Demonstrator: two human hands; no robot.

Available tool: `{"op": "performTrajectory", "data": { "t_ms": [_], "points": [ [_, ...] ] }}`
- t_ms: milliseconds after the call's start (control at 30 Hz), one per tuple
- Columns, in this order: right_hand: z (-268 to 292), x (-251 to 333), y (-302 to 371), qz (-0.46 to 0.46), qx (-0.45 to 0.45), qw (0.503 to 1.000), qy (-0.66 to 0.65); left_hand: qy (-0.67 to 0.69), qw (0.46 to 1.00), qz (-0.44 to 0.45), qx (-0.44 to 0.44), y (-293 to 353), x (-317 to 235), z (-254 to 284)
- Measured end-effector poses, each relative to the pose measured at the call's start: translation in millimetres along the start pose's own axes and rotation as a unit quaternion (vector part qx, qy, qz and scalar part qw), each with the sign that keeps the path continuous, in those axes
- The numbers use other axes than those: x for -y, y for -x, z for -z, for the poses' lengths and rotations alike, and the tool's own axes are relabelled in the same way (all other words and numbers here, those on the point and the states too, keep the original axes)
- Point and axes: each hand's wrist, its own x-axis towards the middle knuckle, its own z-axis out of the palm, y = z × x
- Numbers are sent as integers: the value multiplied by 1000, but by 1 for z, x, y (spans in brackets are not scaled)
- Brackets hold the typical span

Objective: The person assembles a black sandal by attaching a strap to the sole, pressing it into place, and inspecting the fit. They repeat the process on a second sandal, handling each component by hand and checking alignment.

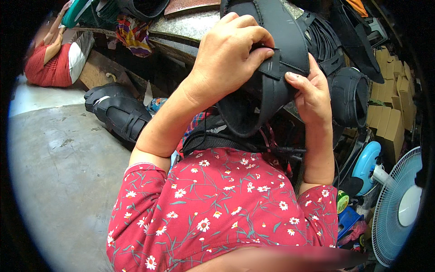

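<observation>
A black shoe upper (290, 29) with pale marks on its surface is held up in front of me, its curved opening hanging toward my lap. My left hand (229, 56) pinches a short black strap (271, 68) on the upper between thumb and curled fingers. On the opposite side, my right hand (313, 93) grips the upper's edge, thumb on the near face and fingers partly hidden behind it. Some of the upper's far side is out of sight.
More black uppers lie in a bundle (120, 111) at left and a stack (324, 41) at right. A worn work surface (186, 29) is behind. Cardboard boxes (385, 122) and a standing fan (398, 208) are at right. Another person (50, 63) works at far left.
</observation>
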Motion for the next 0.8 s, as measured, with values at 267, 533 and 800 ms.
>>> {"op": "performTrajectory", "data": {
  "t_ms": [267, 533, 800],
  "points": [
    [3, -4, 1, 5, -4, 1000, -3, 20, 994, -107, -18, -4, 6, -2],
    [3, -11, 2, 25, -8, 1000, 2, 30, 999, -23, -14, -3, 4, -10],
    [15, -1, -9, -56, -18, 998, 14, 30, 997, 58, 49, 0, 0, -21]
  ]
}}
